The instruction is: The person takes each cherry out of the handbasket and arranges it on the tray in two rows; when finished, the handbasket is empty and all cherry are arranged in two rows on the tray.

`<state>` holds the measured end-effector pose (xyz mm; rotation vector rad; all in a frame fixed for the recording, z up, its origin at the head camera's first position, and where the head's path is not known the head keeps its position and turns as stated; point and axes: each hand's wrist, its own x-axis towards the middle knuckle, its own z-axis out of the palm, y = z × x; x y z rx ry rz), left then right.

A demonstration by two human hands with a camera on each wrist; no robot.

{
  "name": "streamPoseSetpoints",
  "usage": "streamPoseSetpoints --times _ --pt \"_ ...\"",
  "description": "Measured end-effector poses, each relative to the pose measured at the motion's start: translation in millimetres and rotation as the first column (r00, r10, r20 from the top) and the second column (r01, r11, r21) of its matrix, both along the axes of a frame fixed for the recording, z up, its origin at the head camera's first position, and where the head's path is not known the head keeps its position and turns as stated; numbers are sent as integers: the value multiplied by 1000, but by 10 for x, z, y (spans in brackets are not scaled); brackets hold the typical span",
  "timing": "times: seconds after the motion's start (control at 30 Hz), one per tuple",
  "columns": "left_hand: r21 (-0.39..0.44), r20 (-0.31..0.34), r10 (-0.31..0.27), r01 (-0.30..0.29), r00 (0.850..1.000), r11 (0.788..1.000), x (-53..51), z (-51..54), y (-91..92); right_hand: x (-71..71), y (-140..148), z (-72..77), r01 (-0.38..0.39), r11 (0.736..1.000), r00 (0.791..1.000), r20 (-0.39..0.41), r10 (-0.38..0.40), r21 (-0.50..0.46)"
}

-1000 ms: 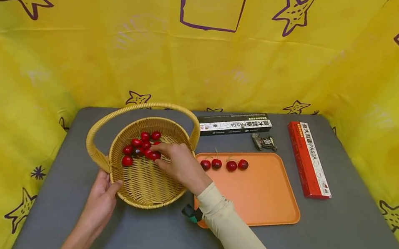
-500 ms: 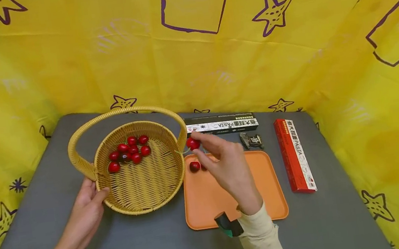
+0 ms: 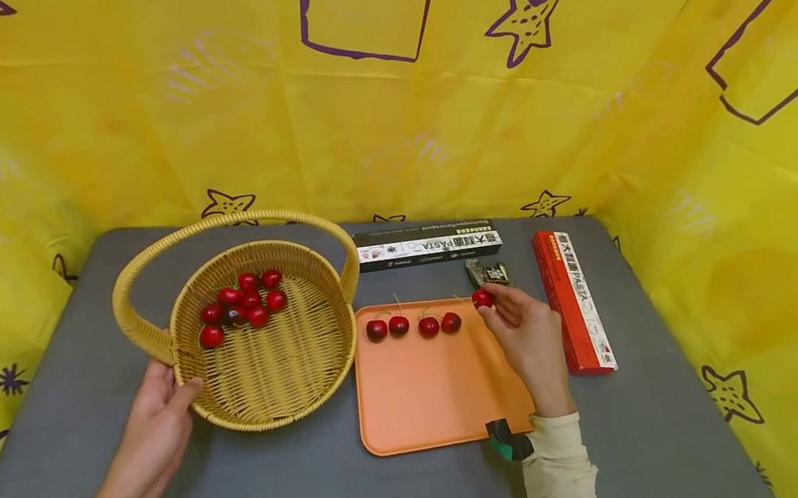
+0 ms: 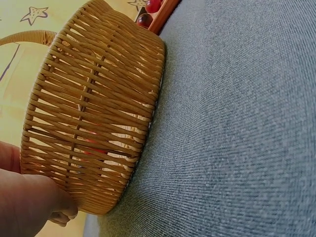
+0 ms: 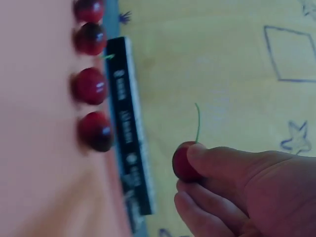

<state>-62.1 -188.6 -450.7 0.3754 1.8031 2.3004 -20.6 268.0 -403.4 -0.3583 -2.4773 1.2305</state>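
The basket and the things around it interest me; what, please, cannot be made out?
Head view: part of the left hand, hidden by the basket.
Head view: most of the right edge of the tray, behind the right hand.
Left wrist view: most of the cherries in the basket, behind its woven wall.
Right wrist view: lettering on the black box, too blurred.
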Motion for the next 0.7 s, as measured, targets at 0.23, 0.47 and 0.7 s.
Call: streamPoseSetpoints --times 0.23,0.47,0.7 --pt "4 2 1 -1 1000 1000 -15 4 -25 -81 75 -327 7 999 999 33 -6 -35" --pt "6 3 2 -2 1000 1000 -2 -7 -41 -100 76 -438 20 1000 998 51 -20 -2" --pt "15 -2 -9 9 1000 1000 -6 -1 -7 -81 64 -468 15 1000 994 111 -13 -23"
